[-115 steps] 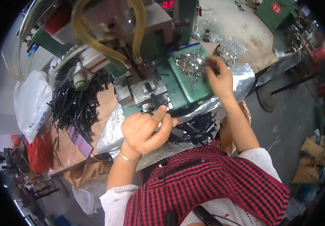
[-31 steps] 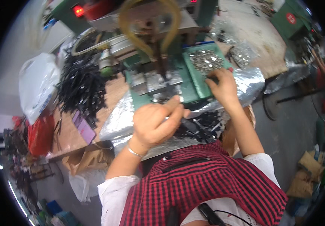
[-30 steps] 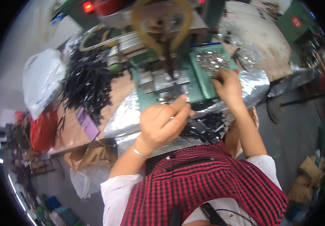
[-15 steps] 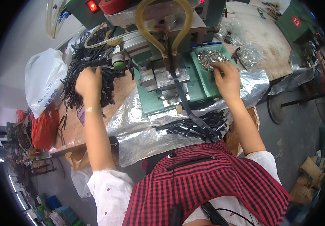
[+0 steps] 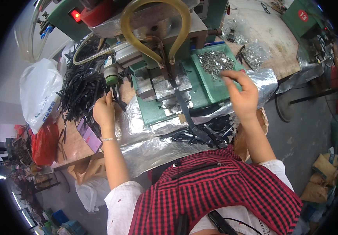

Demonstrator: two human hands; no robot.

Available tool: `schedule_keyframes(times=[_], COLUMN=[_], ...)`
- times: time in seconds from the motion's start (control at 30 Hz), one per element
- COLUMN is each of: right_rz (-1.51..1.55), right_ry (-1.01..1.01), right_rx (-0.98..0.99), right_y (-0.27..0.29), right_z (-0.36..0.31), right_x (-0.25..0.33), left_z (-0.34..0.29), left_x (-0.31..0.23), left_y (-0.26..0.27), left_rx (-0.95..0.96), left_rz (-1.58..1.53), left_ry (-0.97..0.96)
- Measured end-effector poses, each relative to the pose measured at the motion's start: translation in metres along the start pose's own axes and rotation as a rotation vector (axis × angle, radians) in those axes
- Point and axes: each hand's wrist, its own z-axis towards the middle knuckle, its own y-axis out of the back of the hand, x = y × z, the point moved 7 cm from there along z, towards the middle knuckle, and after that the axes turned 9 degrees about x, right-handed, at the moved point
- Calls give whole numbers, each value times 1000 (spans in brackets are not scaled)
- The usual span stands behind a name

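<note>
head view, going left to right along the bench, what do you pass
white plastic bag → pile of black straps → left hand → green press machine → green tray of small metal parts → right hand

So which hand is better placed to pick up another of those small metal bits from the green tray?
Probably the right hand: its fingertips are at the green tray of small metal pieces. The left hand is across the machine, at the black straps.

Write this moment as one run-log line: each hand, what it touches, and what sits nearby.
left hand: on black straps | right hand: over green tray of small metal parts | press machine between | foil sheet below
</note>
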Motion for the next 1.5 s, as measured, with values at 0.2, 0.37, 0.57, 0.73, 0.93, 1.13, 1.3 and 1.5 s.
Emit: schedule_keyframes(times=[0.2,0.37,0.57,0.73,0.93,1.13,1.3,1.5], right_rz=[261,672,805,759,233,0,-281,-555], right_ry=[195,13,-65,-97,-198,-288,-169,32], right_rx=[71,27,100,259,26,58,175,124], right_y=[-66,-89,-89,-71,-16,-4,-29,-43], right_z=[37,27,31,12,43,3,-3,-5], right_x=[57,46,76,94,-17,-71,-54,-46], left_z=[-20,-61,-132,-175,-164,-163,-162,-183], left_x=[-19,-66,-160,-221,-233,-230,-224,-198], left_y=[0,40,118,107,69,64,69,65], left_rx=[-98,-187,-393,-285,-430,-365,-317,-143], left_rz=[-668,-997,-717,-251,-239,-268,-286,-475], left_ry=[-213,-326,-971,-1284,-1415,-1385,-1339,-1093])
